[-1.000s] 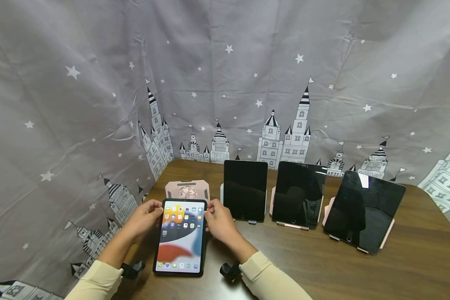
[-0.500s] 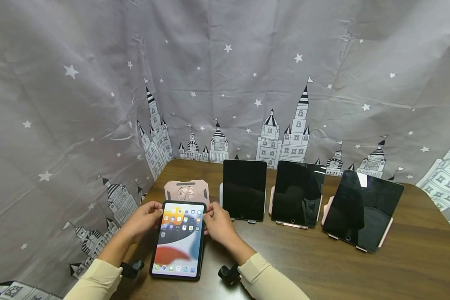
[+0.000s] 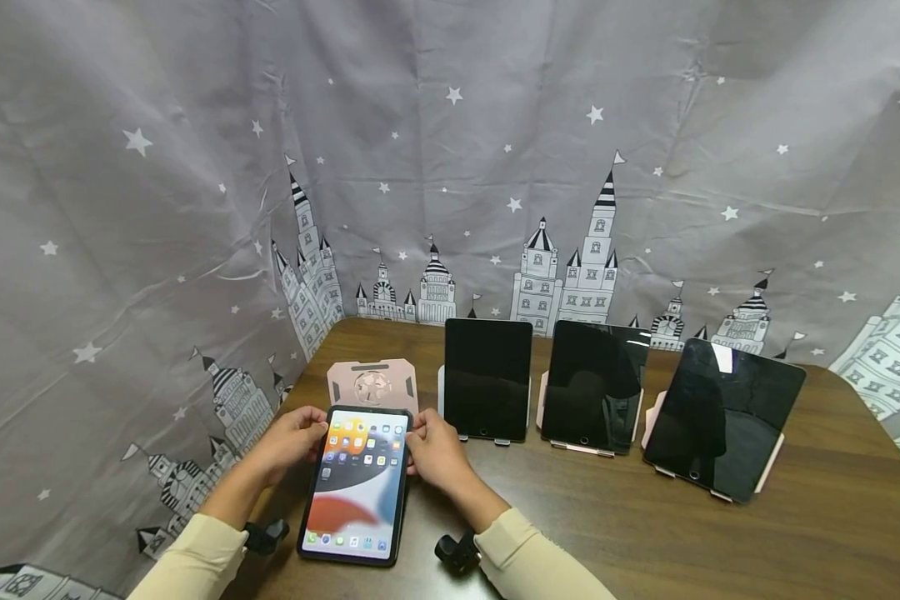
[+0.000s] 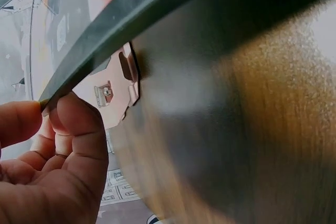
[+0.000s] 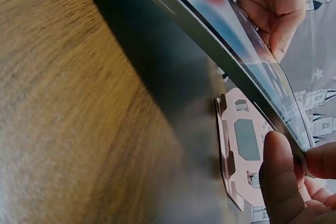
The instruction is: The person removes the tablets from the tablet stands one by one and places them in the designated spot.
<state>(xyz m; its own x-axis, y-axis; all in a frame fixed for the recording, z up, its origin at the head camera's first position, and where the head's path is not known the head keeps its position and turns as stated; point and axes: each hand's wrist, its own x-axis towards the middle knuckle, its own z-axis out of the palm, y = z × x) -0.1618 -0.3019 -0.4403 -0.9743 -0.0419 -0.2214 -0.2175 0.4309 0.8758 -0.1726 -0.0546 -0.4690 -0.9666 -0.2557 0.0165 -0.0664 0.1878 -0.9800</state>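
Note:
A tablet [image 3: 356, 500] with a lit home screen is held between both hands, portrait way up. The left hand [image 3: 288, 442] pinches its upper left edge between thumb and fingers. On the opposite side, the right hand [image 3: 438, 454] pinches the upper right edge. Both wrist views show the tablet's thin side edge raised over the tabletop, with a dark shadow beneath. Just behind it stands a pink tablet stand [image 3: 373, 383] with a round cut-out; the tablet hides its lower part in the head view. The right wrist view shows the stand's folded front lip [image 5: 227, 156].
Three dark-screened tablets lean on stands to the right: a left one [image 3: 487, 379], a middle one [image 3: 594, 387] and a tilted right one [image 3: 723, 421]. The wooden table [image 3: 570, 525] meets a grey castle-print curtain [image 3: 420, 125] behind and at left.
The tablet has slid slightly toward the person, both hands keeping their pinch on its edges. More of the pink stand shows above it. The other tablets have stayed in place.

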